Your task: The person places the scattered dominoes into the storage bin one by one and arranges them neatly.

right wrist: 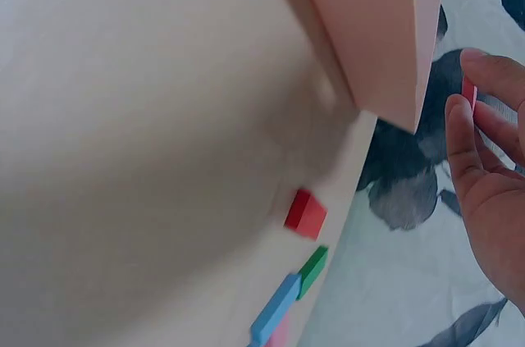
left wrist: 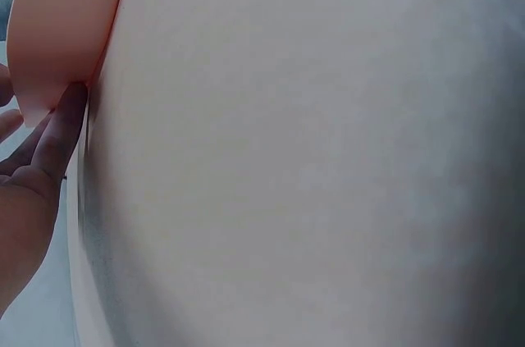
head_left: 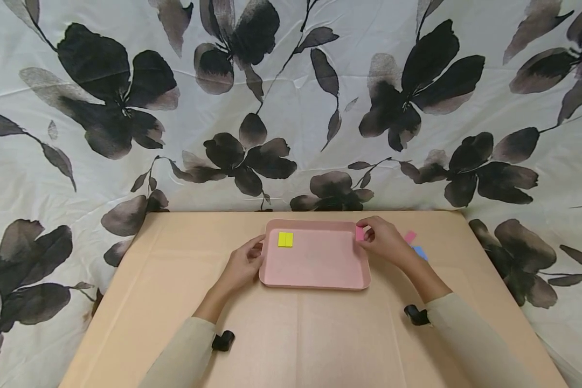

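Right hand [head_left: 384, 240]: fingers pinching pink block [head_left: 360, 233] at tray [head_left: 320, 267] two o'clock | left hand [head_left: 243, 263]: fingers gripping tray, nine o'clock | apparently placing; next calling for aligned release

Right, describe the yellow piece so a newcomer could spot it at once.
On the tan table is a pink tray. Near its far left corner lies the yellow piece, marked by a thin middle line. It is the only yellow thing here; the right hand holds a pink piece.
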A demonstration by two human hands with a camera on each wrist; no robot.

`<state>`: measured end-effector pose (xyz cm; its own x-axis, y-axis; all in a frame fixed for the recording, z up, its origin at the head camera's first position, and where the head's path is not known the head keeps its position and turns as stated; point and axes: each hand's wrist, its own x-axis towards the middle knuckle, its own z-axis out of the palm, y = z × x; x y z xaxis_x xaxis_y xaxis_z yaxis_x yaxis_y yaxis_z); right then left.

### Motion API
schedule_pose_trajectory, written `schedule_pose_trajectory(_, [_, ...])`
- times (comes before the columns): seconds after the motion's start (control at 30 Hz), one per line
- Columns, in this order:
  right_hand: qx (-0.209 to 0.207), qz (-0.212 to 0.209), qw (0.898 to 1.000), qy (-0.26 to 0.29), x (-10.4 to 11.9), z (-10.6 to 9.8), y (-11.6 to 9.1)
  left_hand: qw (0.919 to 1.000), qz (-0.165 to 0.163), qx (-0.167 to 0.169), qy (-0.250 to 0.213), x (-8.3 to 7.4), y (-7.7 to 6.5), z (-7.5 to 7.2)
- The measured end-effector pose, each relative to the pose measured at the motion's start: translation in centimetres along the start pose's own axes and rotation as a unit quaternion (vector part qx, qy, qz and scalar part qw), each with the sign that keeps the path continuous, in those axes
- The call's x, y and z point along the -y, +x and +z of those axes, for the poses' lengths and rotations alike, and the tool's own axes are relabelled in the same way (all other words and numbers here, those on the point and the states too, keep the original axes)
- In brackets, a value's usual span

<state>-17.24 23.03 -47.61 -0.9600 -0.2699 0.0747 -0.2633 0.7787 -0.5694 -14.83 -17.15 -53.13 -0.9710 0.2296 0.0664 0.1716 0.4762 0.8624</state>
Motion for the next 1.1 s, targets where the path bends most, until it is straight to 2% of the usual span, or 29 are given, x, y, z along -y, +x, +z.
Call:
schedule_pose_trajectory(0.37, [0.049,-0.005,0.999,0.003,2.0,1.8,3.5,0.9999,-0.015,-0.006,0.000,-0.1,0.5,0.2])
schedule_pose_trajectory(0.57, [0.086,-0.013,0.996,-0.016,3.2,3.0,5.3,0.9997,-0.022,-0.010,-0.003,-0.2,0.9,0.3])
schedule_pose_trajectory(0.7, [0.093,-0.024,0.995,-0.034,3.6,3.9,6.4,0.9997,-0.020,-0.016,-0.003,-0.2,1.2,0.6])
schedule_pose_trajectory(0.83, [0.101,-0.015,0.992,-0.069,4.2,4.9,7.5,0.9997,-0.019,-0.016,0.003,-0.2,1.6,0.9])
schedule_pose_trajectory(1.1, [0.133,0.002,0.991,-0.021,5.5,6.6,9.8,0.9994,-0.022,-0.025,-0.004,-0.2,2.0,1.1])
